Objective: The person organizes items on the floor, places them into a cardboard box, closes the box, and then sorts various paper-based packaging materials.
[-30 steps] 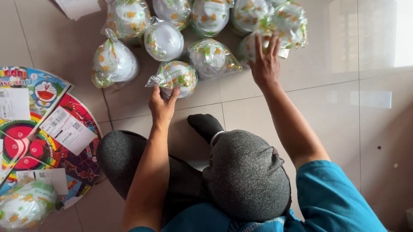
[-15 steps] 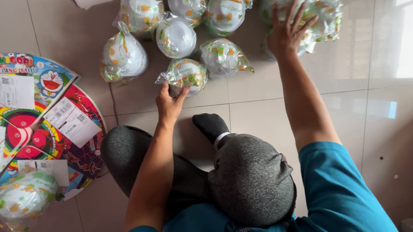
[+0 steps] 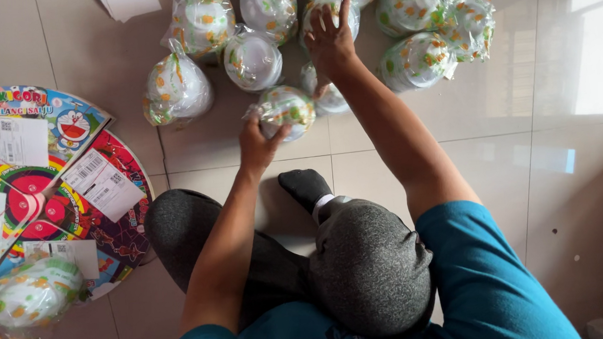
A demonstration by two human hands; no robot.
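My left hand (image 3: pixel 258 145) grips a plastic-wrapped bowl (image 3: pixel 285 110), white with green and orange print, just in front of my bent knee. My right hand (image 3: pixel 330 40) reaches further out, fingers spread over another wrapped bowl (image 3: pixel 334 10) in the middle of a cluster. Several more wrapped bowls lie around it, among them a wrapped bowl at the left (image 3: pixel 175 88), a wrapped bowl ahead of my left hand (image 3: pixel 252 59) and a wrapped bowl at the right (image 3: pixel 417 60). One partly hidden wrapped bowl (image 3: pixel 330 99) sits under my right wrist.
A colourful round cardboard box (image 3: pixel 44 185) with white shipping labels lies on the tiled floor (image 3: pixel 494 130) at the left. One more wrapped bowl (image 3: pixel 34 296) rests at its lower edge. My knees in grey trousers (image 3: pixel 363 270) and a dark sock (image 3: pixel 306 184) fill the foreground.
My right hand has swept left from the bowls at the right to the one in the middle of the cluster. My left hand has kept its grip on the near bowl.
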